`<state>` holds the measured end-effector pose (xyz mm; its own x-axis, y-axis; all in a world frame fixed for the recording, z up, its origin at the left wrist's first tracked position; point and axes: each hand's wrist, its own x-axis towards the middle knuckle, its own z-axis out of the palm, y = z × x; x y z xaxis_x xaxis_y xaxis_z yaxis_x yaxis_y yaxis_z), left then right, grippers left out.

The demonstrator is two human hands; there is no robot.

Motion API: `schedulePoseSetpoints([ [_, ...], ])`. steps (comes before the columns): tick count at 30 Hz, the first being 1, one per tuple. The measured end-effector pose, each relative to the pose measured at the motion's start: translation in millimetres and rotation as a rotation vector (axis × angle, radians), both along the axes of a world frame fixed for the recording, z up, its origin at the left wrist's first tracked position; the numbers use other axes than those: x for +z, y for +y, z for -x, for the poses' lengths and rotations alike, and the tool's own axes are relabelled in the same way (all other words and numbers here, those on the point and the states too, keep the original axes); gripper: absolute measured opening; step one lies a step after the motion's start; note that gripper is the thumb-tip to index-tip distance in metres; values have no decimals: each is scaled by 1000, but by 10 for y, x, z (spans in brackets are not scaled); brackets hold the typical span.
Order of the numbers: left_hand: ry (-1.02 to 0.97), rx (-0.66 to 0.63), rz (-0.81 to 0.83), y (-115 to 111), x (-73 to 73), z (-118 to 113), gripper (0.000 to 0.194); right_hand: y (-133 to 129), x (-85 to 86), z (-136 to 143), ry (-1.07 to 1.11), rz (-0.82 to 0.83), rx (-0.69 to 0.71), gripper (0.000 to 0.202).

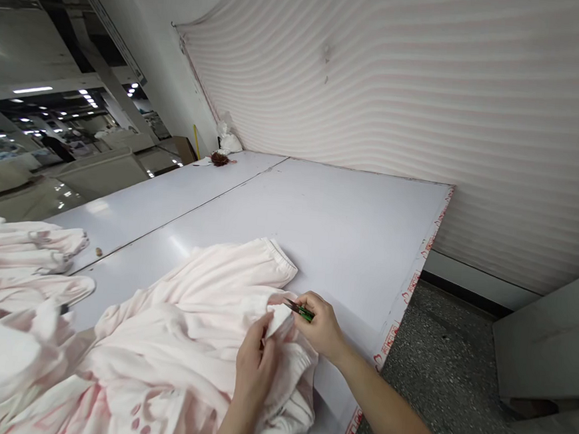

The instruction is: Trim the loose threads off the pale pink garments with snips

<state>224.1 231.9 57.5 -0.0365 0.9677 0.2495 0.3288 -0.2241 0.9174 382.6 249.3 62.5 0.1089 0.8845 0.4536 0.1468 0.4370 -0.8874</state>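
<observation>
A pale pink garment lies in folds over the near part of the white table. My left hand pinches a white edge of the garment near its right end. Just to the right, my right hand is closed around small green-handled snips. Their dark blades point left, at the cloth edge beside my left fingers. A gathered cuff rests on the table beyond both hands.
More pale garments are heaped at the left. A small brown object sits near the table seam. At the far end are a dark reddish bundle and a white plastic bag. Striped cloth hangs behind the table.
</observation>
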Motion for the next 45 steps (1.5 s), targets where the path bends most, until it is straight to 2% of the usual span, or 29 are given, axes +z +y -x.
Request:
schedulePoseSetpoints([
  [2,-224,-165,203,-37,74,71,29,-16,39,-28,-130,-135,-15,16],
  [4,-473,-284,377,-72,129,116,28,-50,70,-36,-229,-176,22,21],
  [6,-631,-304,461,-113,153,128,28,-113,107,-42,-314,-110,56,25],
  [8,-666,-291,493,-152,154,116,27,-205,157,-67,-361,-8,97,23],
  [10,-647,-288,507,-178,148,101,27,-313,210,-115,-390,61,162,19],
  [12,-636,-290,511,-189,146,95,29,-413,248,-172,-453,66,200,27],
  [16,-669,-303,516,-199,162,116,29,-512,247,-235,-603,-32,147,32],
  [22,-702,-307,603,-241,185,155,32,-476,231,-197,-659,-130,118,28],
  [31,-697,-338,589,-246,205,147,29,-465,296,-215,-702,-171,129,26],
  [38,-680,-329,584,-251,242,136,28,-419,233,-166,-594,-169,140,19],
  [42,-540,-364,529,-268,287,144,29,-394,191,-153,-458,-51,89,23],
  [44,-319,-360,412,-305,297,138,26,-369,148,-125,-413,33,103,25],
  [45,-177,-312,328,-331,293,132,23,-355,116,-102,-401,57,113,22],
])
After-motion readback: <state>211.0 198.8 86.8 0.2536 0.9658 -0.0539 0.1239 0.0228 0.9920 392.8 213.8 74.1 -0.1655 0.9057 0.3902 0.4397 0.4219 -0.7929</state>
